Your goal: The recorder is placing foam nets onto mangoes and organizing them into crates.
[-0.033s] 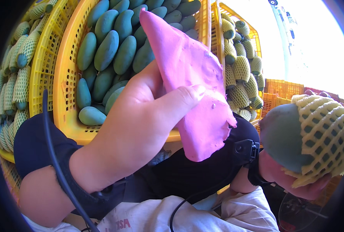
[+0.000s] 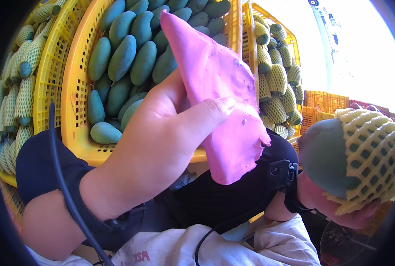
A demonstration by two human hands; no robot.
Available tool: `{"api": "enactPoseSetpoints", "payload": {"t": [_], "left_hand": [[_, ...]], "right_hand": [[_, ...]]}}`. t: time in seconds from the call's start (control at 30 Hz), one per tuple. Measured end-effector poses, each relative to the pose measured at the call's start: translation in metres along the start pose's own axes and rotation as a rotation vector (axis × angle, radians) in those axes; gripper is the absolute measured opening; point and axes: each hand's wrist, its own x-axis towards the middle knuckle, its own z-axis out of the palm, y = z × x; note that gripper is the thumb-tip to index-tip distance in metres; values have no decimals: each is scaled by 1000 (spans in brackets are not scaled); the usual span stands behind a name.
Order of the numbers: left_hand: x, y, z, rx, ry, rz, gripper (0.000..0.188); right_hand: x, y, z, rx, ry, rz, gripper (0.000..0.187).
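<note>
Centrally, the left hand pinched a pink sheet while, lower right, the right hand gripped a half-netted mango, seemingly a holding step whose next move called for freeing one hand.

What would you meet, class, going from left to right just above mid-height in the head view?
Left-edge netted fruit, yellow crate wall, bare green fruit, left hand, pink sheet, right crate's netted fruit, large partly netted fruit in the right hand.
</note>
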Motion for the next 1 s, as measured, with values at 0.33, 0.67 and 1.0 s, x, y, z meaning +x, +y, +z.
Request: {"api": "enactPoseSetpoints", "payload": {"t": [0.33, 0.67, 1.0], "left_hand": [[2, -1, 1, 29, 3, 8, 37], [5, -3, 0, 29, 0, -10, 37], [5, -2, 1, 48, -17, -10, 37]], "right_hand": [[1, 5, 0, -54, 16, 0, 75], [3, 21, -3, -185, 126, -48, 71], [6, 0, -5, 51, -19, 4, 71]]}}
